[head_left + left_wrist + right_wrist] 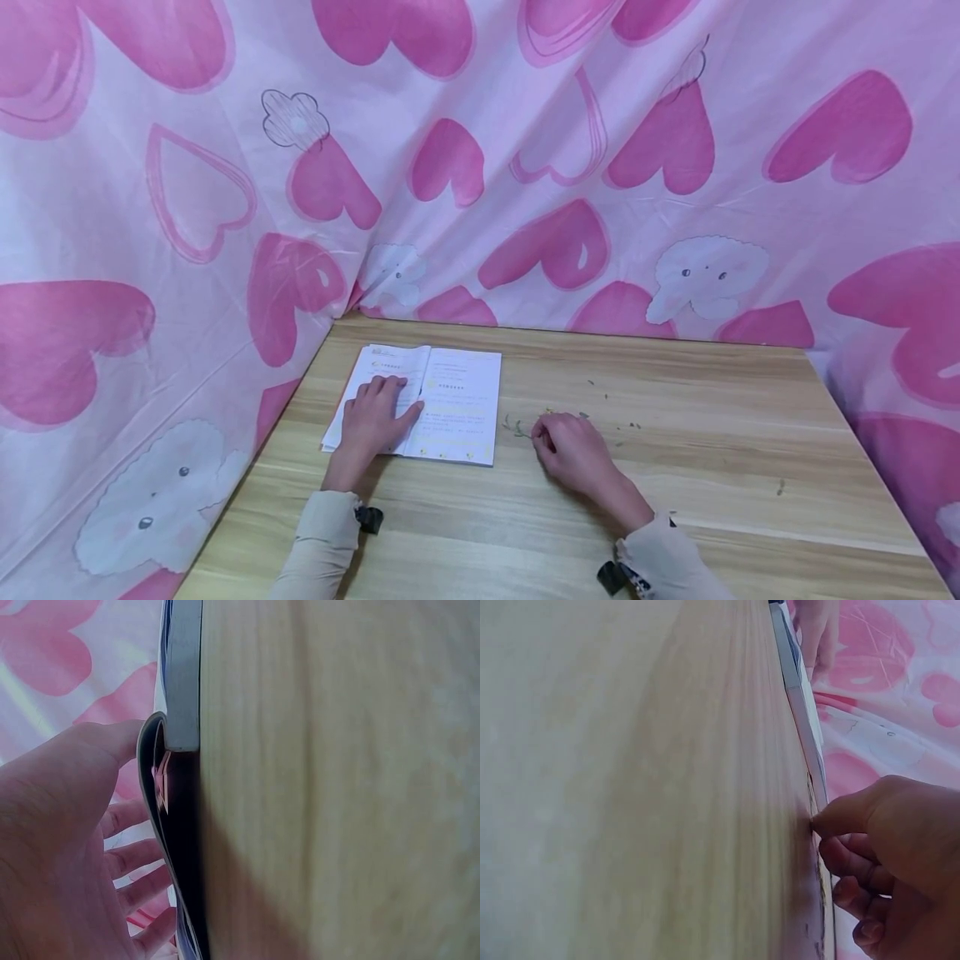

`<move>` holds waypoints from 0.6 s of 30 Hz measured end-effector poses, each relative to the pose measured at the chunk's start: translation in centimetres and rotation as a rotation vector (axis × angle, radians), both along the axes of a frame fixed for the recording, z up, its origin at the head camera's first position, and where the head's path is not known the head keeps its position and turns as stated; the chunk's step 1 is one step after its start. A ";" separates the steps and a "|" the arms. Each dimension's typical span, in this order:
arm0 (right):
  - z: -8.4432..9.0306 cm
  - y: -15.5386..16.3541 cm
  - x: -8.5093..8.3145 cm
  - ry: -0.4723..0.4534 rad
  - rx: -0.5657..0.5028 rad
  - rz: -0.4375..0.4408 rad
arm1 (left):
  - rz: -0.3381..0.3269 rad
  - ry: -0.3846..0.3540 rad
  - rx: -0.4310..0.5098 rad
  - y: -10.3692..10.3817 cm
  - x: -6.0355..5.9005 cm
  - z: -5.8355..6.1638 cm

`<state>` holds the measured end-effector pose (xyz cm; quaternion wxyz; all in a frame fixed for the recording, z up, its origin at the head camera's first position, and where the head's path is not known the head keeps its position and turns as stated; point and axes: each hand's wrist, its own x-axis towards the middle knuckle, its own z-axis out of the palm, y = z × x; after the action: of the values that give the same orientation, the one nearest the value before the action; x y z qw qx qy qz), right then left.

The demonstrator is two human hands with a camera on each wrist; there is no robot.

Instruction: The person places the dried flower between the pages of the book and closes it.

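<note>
An open book [461, 408] with printed white pages lies on the wooden table. My left hand [372, 421] rests on its left page with the fingers spread and the thumb near the fold. In the left wrist view the left hand [67, 825] is beside the book's curved edge [150, 772]. To the right of the book, my right hand [576, 454] is low over the table with curled fingers. Thumb and forefinger pinch the end of a small green leafy sprig [517, 427]. The right wrist view shows the hand [900, 862] at table level, the sprig hardly visible there.
Small leaf bits [635, 426] are scattered around the right hand, and another leaf scrap [781, 487] lies farther right. A pink curtain with hearts [540, 250] hangs along the back and both sides of the table [712, 433].
</note>
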<state>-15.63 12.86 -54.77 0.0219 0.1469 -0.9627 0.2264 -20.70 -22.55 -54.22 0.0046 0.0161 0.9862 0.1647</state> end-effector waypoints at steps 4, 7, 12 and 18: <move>-0.1 -0.3 -0.1 -0.007 -0.014 -0.031 | -0.002 0.006 0.003 0.0 0.0 0.0; -0.2 -0.6 -0.2 0.004 -0.005 -0.023 | 0.001 0.006 0.004 0.0 0.0 -0.1; -0.4 -1.0 -0.1 0.020 0.010 -0.001 | 0.002 0.008 0.009 0.1 0.0 -0.2; -0.6 -1.1 0.2 0.003 0.008 0.006 | 0.004 0.005 0.017 0.0 0.0 -0.3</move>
<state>-15.44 11.74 -55.40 0.0220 0.1502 -0.9631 0.2222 -20.73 -22.52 -54.55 0.0016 0.0145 0.9848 0.1730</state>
